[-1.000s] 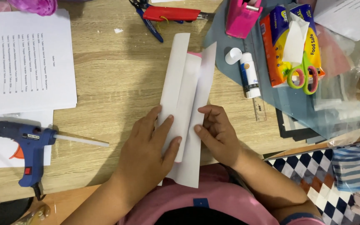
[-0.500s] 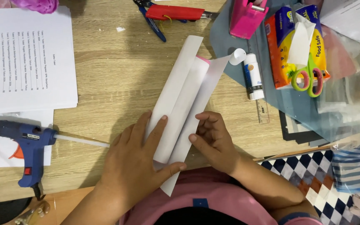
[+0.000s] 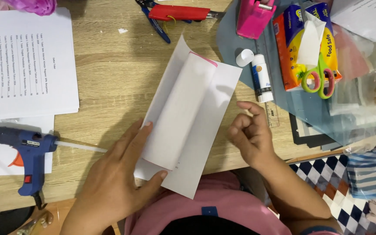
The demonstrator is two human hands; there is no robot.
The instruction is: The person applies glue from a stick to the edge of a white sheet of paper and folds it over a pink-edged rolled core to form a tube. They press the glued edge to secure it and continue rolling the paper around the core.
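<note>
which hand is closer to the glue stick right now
Right. The right hand hovers just below the glue stick, off the folded white paper. The left hand lies farther away, across the paper, pressing its lower left edge.

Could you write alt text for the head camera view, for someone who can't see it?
Seen from above, a person's left hand presses flat on a folded white sheet of paper on a wooden table, while the right hand hovers loosely curled beside the sheet. Around it lie a blue glue gun, a glue stick, green scissors and printed pages.
</note>
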